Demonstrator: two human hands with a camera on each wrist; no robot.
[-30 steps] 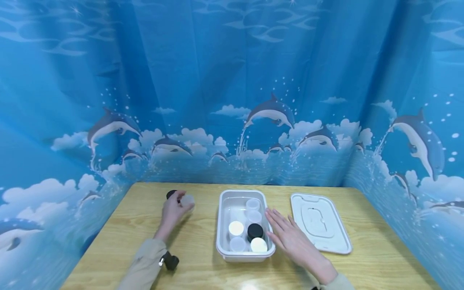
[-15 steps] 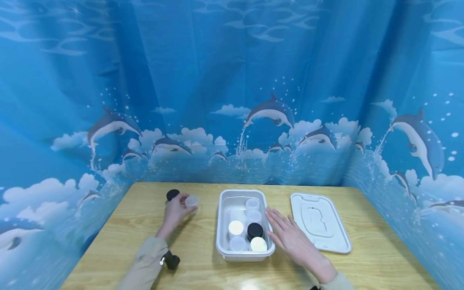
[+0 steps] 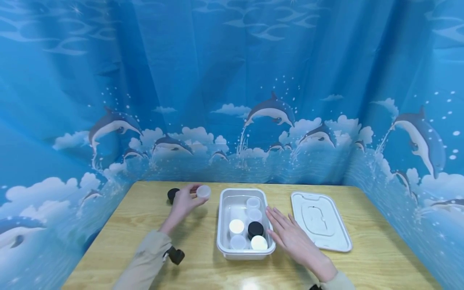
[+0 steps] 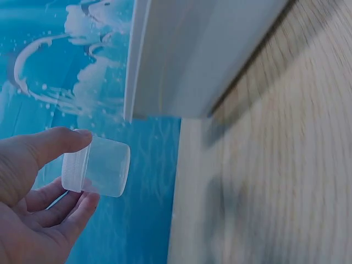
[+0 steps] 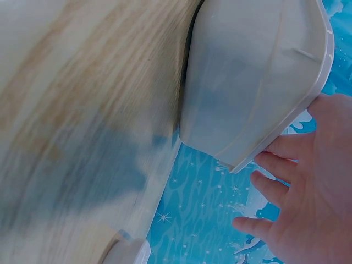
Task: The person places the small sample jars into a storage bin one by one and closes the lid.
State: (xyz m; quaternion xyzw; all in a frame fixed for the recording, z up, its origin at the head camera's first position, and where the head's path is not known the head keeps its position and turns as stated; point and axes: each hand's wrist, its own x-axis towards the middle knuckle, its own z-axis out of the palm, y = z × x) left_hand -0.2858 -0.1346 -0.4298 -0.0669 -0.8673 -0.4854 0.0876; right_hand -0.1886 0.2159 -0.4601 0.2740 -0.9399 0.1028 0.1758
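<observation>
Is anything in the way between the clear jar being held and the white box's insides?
Just the left wall of the white box: the clear jar would likely have to cross it. Nothing else visible blocks it.

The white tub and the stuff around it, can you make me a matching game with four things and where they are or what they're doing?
Things:
1. White tub
2. Flat white lid
3. Left hand
4. Right hand

Matches:
A. Has its fingers at the tub's right side
B. Has a black-topped jar inside
C. Holds a clear jar
D. Lies on the table

Pairs: 1-B, 2-D, 3-C, 4-A
</observation>
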